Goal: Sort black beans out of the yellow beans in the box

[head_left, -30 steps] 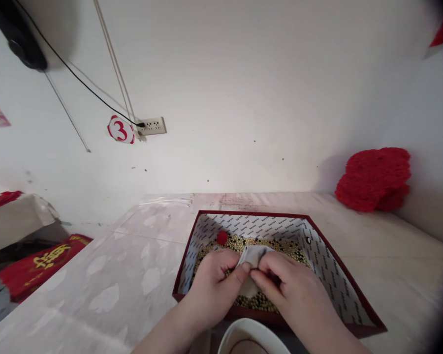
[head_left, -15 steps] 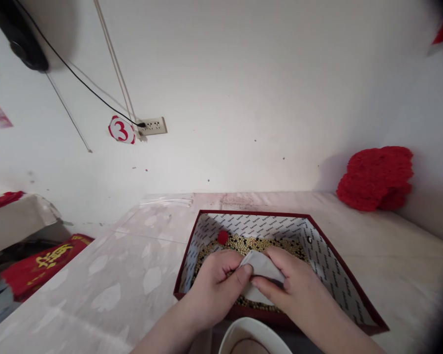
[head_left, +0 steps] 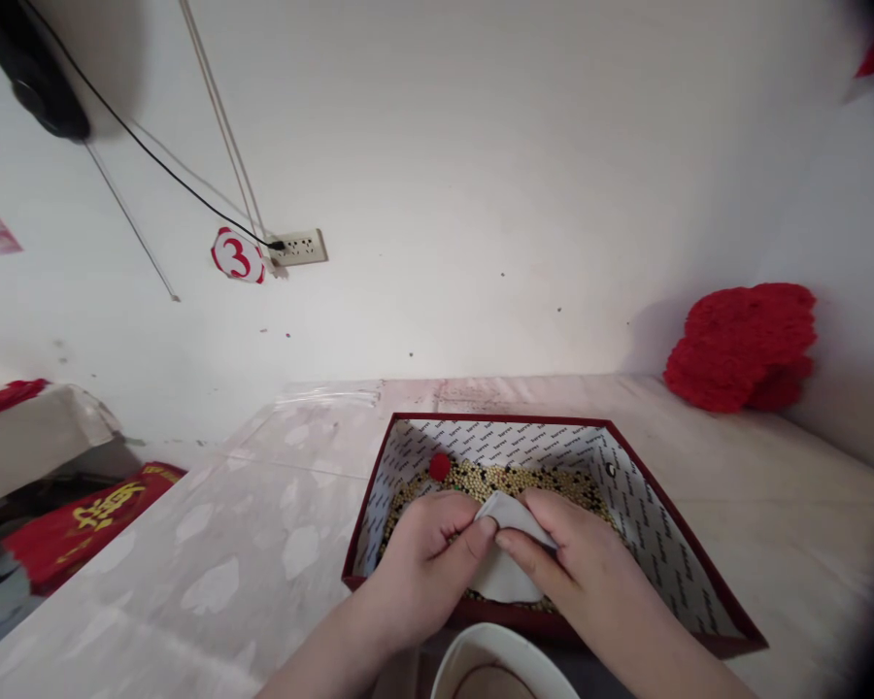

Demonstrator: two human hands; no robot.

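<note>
Between both hands is a whitish piece of fabric [head_left: 508, 575], folded over at the top. My left hand [head_left: 437, 551] pinches its left edge with thumb and fingers. On the other side my right hand [head_left: 568, 544] grips the upper right edge, its thumb lying across the front. Both hands are over a dark red open box [head_left: 612, 423] with a printed white lining. Yellowish and black beads or beans [head_left: 524, 478] cover the box's bottom. A small red ball [head_left: 440, 467] lies near the back left inside it. My hands and the fabric hide the middle of the contents.
A white container [head_left: 452, 660] stands in front of the box, close to me. The table [head_left: 277, 515] has a pale patterned cover. At the back right lies a red fluffy bundle [head_left: 743, 345] against the wall. A power strip [head_left: 302, 247] is fixed on the wall.
My right thumb has shifted slightly up along the fabric's edge, and the lower flap shows a little more. Both hands keep their hold. The view has moved slightly.
</note>
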